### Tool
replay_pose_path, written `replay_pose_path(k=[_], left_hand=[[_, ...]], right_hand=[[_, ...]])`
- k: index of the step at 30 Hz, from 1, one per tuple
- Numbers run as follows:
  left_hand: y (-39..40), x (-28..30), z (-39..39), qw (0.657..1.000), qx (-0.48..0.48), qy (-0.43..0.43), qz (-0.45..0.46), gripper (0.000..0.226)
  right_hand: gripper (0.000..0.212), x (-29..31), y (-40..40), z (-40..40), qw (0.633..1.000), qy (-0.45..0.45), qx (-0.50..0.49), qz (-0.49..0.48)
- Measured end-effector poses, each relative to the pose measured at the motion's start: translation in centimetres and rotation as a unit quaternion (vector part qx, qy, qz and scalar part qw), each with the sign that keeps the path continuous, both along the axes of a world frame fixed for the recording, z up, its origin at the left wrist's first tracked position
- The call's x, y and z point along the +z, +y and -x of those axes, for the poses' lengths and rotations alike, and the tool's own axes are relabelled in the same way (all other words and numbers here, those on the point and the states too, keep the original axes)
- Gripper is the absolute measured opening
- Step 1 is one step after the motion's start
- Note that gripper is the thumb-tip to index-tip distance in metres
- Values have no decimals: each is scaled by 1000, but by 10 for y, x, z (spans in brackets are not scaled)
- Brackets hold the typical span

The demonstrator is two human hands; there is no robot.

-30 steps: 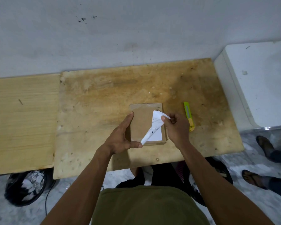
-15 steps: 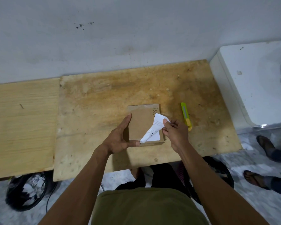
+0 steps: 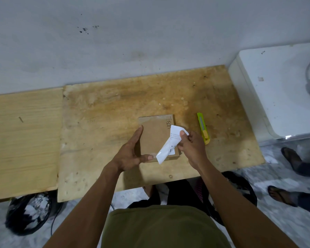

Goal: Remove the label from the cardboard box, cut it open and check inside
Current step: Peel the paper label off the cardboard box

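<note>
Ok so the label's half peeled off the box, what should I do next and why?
Probably keep pulling the label with your right hand until its lower end lifts off the cardboard box. That end looks stuck near the front edge, your left hand braces the box, and the yellow cutter lies untouched beside it for the cut afterwards.

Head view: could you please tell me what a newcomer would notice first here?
The white label, half peeled off the cardboard box at mid-table, pinched by the right hand. The left hand steadies the box's left side. A yellow-green cutter lies just right of the box.
</note>
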State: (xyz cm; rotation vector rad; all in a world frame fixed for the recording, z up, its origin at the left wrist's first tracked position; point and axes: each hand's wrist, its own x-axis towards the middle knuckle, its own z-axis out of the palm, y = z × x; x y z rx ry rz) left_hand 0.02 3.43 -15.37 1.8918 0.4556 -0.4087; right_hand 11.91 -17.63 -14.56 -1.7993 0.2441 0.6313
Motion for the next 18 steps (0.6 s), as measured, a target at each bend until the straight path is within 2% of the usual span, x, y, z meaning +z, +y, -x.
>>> replay_pose_path(k=[2, 5, 6, 8, 10, 14, 18], left_hand=[[0, 2, 0, 1000, 2, -2, -2, 115], [0, 5, 1, 1000, 2, 3, 2, 114], [0, 7, 1, 1000, 2, 5, 4, 114], [0, 11, -2, 1000, -8, 4, 4, 116], [-2, 11, -4, 1000, -25, -5, -9, 118], [-4, 11, -8, 997, -37, -13, -59, 123], [-10, 18, -12, 988, -46, 6, -146, 115]], right_hand=[[14, 3, -1, -1, 998, 34, -33, -50], [26, 4, -15, -11, 972, 104, -168, -127], [30, 3, -22, -15, 970, 107, -175, -129], [32, 3, -31, -21, 987, 76, -114, -88], [25, 6, -31, -24, 995, 42, -77, -48], [13, 14, -19, -25, 995, -8, -85, -46], [15, 28, -11, -22, 992, -67, -101, -33]])
